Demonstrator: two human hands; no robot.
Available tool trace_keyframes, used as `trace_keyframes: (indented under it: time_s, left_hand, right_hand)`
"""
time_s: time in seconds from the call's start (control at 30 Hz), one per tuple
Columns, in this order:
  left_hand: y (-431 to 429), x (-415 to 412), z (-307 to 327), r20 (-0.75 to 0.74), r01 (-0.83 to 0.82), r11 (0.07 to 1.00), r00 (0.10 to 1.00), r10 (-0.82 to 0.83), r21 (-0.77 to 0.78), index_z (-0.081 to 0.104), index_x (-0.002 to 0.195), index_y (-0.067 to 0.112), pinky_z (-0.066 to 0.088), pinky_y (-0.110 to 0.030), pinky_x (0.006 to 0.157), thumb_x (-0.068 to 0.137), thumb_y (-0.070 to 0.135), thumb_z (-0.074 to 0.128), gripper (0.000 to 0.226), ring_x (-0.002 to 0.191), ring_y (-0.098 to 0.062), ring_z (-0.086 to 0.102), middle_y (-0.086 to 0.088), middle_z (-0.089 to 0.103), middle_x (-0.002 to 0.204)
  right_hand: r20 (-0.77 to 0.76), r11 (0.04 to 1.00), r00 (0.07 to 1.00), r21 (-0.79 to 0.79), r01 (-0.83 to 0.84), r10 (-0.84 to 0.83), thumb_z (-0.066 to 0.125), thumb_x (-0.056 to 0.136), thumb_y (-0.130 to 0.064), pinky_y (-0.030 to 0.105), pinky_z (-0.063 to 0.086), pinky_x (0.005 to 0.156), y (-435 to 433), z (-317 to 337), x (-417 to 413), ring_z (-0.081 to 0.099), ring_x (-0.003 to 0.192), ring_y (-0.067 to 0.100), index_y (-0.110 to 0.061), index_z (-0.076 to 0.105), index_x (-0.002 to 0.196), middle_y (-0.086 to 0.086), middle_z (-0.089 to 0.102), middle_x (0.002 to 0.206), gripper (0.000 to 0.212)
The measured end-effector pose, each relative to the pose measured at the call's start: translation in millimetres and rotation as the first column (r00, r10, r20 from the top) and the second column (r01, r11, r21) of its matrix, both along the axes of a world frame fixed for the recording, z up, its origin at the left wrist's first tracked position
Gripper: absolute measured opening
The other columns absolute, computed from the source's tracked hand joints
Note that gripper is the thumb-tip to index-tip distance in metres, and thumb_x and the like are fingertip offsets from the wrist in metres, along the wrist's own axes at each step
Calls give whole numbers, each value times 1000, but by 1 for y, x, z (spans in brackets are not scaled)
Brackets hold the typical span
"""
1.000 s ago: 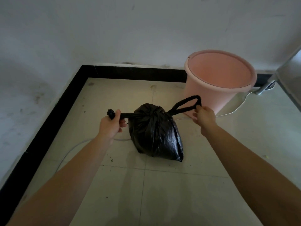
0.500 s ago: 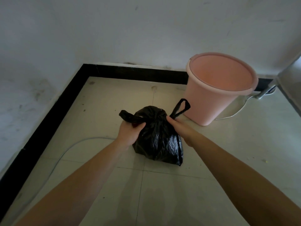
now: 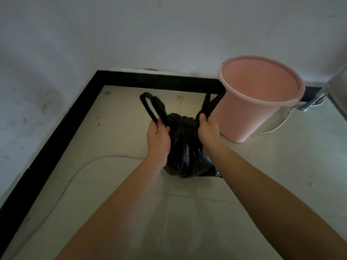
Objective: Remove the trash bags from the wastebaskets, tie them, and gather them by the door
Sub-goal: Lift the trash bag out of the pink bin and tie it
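Note:
A black trash bag (image 3: 185, 147) sits on the tiled floor in the middle of the view, gathered at its top. My left hand (image 3: 158, 139) grips the bag's left handle loop, which stands up to the left. My right hand (image 3: 208, 130) grips the right handle loop, which rises toward the bucket. Both hands are close together at the neck of the bag. A pink wastebasket (image 3: 257, 98) with no bag in it stands to the right of the black bag, near the wall.
White walls meet in a corner with a black skirting board (image 3: 56, 132) along the floor. A thin pale cable (image 3: 78, 169) curves over the tiles at left. Another cable and a metal fitting (image 3: 311, 104) lie right of the wastebasket.
A second ago my hands pulled the two handles wide apart. They then came together at the bag's neck, and the handle loops now stand upward from my fists.

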State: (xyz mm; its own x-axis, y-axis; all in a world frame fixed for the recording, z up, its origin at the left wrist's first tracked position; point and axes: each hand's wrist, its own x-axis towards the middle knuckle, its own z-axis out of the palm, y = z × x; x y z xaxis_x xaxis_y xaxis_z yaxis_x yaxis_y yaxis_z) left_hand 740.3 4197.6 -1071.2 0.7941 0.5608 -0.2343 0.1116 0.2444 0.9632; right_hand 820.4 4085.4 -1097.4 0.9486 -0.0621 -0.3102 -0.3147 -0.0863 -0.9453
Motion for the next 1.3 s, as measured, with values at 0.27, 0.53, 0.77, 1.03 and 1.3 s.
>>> trace_keyframes:
  time_s: [0.27, 0.53, 0.77, 1.03, 1.3]
  left_hand:
    - [24, -25, -46, -279, -122, 992, 953, 114, -11, 59, 99, 11, 39, -23, 59, 108, 26, 38, 27, 67, -11, 49, -1, 52, 77]
    - [36, -24, -71, -173, -91, 968, 984, 50, -236, 60, 115, 9, 48, -29, 69, 104, 30, 45, 28, 68, -11, 52, -7, 65, 92]
    - [18, -25, -103, -203, 207, 843, 972, -118, 496, 67, 112, 10, 47, -21, 82, 96, 25, 64, 22, 100, -16, 62, -1, 65, 104]
    - [19, -24, -165, -411, 496, 387, 866, -284, 777, 69, 120, 7, 37, -36, 102, 97, 9, 50, 29, 113, -35, 58, -13, 68, 120]
    - [19, -25, -178, -412, 538, 575, 843, -347, 616, 69, 110, 2, 47, -29, 85, 103, 15, 43, 29, 103, -32, 64, -16, 70, 108]
  right_hand:
    - [-136, 908, 982, -415, 61, -129, 40, 103, -29, 44, 48, 96, -45, -29, -14, 58, 116, 40, -4, 55, 132, 20, 61, 126, 40]
    - [-62, 919, 963, -289, -267, 261, 56, 97, -46, 43, 51, 93, -41, -31, -20, 62, 100, 23, -16, 51, 119, 6, 63, 109, 38]
    - [-60, 745, 939, -592, -307, 340, 60, 93, -47, 51, 43, 102, -25, -74, -56, 53, 121, 33, -12, 45, 131, 12, 58, 127, 54]
    - [-140, 814, 958, -505, -288, 252, 66, 81, -60, 52, 46, 102, -43, -103, -52, 61, 117, 28, -29, 55, 128, -1, 68, 123, 57]
    - [-141, 881, 962, -390, -269, 232, 54, 68, -73, 54, 43, 106, -40, -114, -45, 62, 115, 23, -39, 61, 122, -9, 70, 116, 64]
